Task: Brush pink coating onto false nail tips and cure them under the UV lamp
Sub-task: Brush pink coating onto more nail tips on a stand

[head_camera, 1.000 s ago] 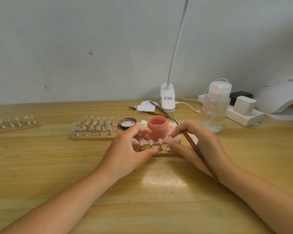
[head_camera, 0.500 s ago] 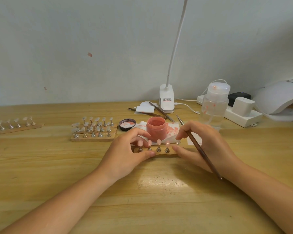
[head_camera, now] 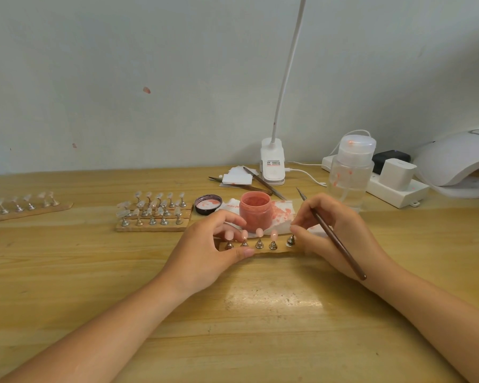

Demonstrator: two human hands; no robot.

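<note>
A small wooden strip [head_camera: 263,253] lies in front of me with several metal stands, most carrying pink-coated nail tips [head_camera: 273,235]. My left hand [head_camera: 205,252] grips the strip's left end, thumb on its front edge and fingers behind. My right hand [head_camera: 340,239] holds a brown brush [head_camera: 335,239] slanted across it and pinches the rightmost stand [head_camera: 290,240] with its fingertips. An open pink jar [head_camera: 255,211] stands just behind the strip on a stained white tissue [head_camera: 281,214]. The white UV lamp [head_camera: 459,161] sits at the far right.
A larger board of clear nail tips [head_camera: 154,214] lies to the left, another strip [head_camera: 28,207] farther left. The jar lid [head_camera: 208,203], spare brushes [head_camera: 260,183], a clip lamp base [head_camera: 272,165], a clear pump bottle [head_camera: 351,172] and a power strip [head_camera: 398,189] stand behind.
The right fingertips shifted from the strip's end up onto the rightmost stand. The left hand keeps its hold on the strip.
</note>
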